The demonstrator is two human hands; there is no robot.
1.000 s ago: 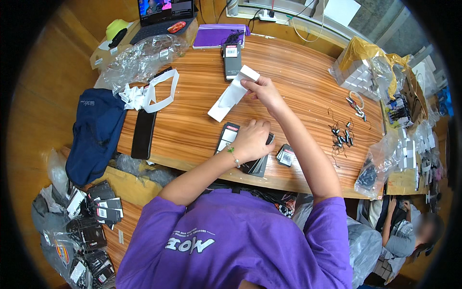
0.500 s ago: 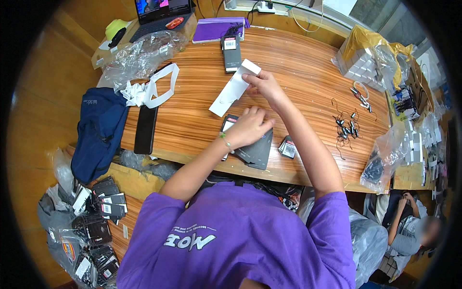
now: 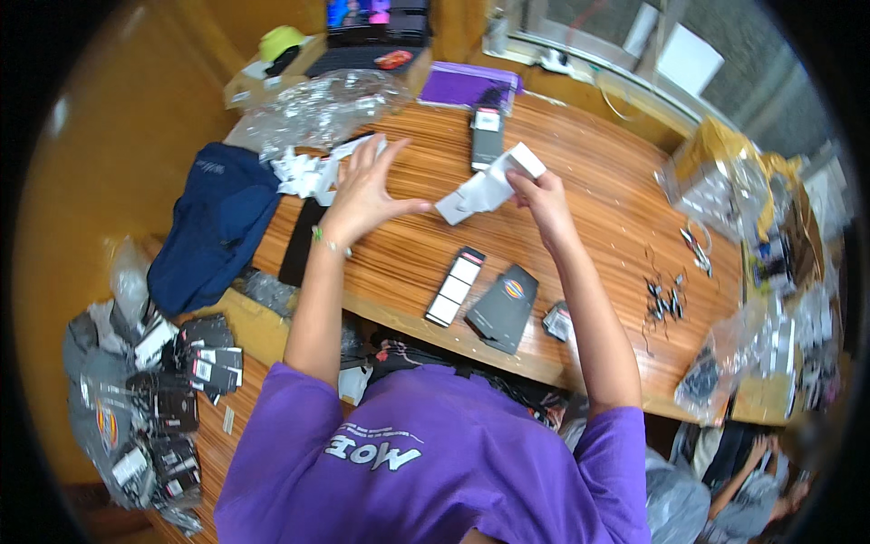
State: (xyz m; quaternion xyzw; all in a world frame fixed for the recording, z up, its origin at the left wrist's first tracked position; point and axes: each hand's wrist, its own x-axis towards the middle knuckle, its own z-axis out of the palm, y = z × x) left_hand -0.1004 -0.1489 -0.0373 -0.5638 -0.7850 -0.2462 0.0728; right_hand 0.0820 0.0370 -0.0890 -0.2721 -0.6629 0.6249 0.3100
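My right hand (image 3: 544, 201) pinches a folded white paper strip (image 3: 482, 195) above the middle of the table. My left hand (image 3: 364, 198) is open, fingers spread and thumb pointing at the strip's near end; it holds nothing. Behind its fingers lies a crumpled heap of white paper strip (image 3: 299, 172). Nearer me on the table are a narrow dark card with white labels (image 3: 456, 287) and, beside it, dark hang tags with an oval emblem (image 3: 504, 310). Small labelled tags (image 3: 557, 320) lie by my right forearm. A stack of dark tags with black cords (image 3: 488, 140) stands farther back.
Black cords with small clips (image 3: 666, 301) lie to the right, below a bag of white boxes (image 3: 716, 177). On the left are a navy cloth bag (image 3: 215, 227), a black phone (image 3: 302, 245) and clear plastic (image 3: 322, 109). A laptop (image 3: 376, 27) stands at the back. Another person sits lower right.
My left hand has lifted off the dark tags and moved left, opening wide. The labelled card and emblem tags now lie uncovered. My right hand still holds the strip. The whole view has shifted.
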